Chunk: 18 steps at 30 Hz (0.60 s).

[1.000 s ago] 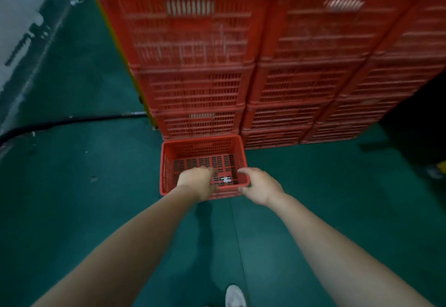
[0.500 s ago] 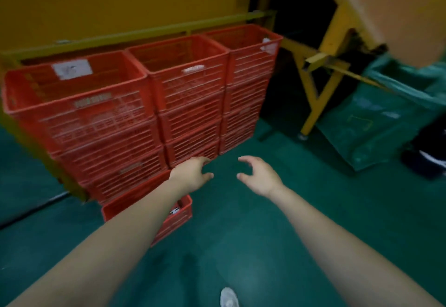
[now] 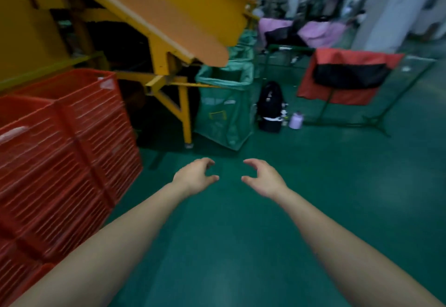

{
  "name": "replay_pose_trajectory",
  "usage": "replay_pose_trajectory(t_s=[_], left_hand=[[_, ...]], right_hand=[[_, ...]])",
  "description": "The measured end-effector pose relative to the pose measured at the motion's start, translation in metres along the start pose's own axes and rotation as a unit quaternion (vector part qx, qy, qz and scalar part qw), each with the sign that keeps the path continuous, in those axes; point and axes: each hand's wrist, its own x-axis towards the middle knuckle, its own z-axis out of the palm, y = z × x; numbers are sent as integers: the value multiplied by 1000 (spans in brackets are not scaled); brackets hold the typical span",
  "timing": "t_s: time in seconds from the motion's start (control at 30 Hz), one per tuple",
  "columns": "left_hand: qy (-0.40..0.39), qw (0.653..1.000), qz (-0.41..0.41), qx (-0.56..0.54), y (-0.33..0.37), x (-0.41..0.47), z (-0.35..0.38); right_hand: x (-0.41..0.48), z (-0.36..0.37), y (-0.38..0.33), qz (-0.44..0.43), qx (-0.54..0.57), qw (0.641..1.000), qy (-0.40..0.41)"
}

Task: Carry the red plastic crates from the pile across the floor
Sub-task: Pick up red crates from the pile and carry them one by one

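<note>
Both hands have let go of the low crate they gripped a second ago at the foot of the red crate pile [image 3: 60, 162]. The left hand [image 3: 194, 177] and right hand [image 3: 263, 178] now hover empty, fingers loosely curled, right of the pile. The pile has slid to the view's left edge, and a yellow chute [image 3: 169, 48] and green bag [image 3: 224, 111] have appeared beyond it.

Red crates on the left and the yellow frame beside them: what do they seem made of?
Red crates: moulded plastic by the look, matte, with slotted lattice walls and thicker rims. Yellow frame: probably painted steel, judging by its straight box-section legs, angled braces and flat, even colour. Motion blur hides finer surface detail.
</note>
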Motion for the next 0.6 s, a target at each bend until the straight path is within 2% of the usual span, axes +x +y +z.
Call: replay_pose_trajectory(t_s=[0.23,0.43,0.6], left_hand=[[-67,986,152,30,207,47,76],[-106,952,277,69,378,62,151],[-132,920,361,79,502,70,204]], right_hand=[[-71,-133,171,105,0,990,92],[-153,-232,309,205,-6,965,166],[-213,-298,386,269,-19,937,223]])
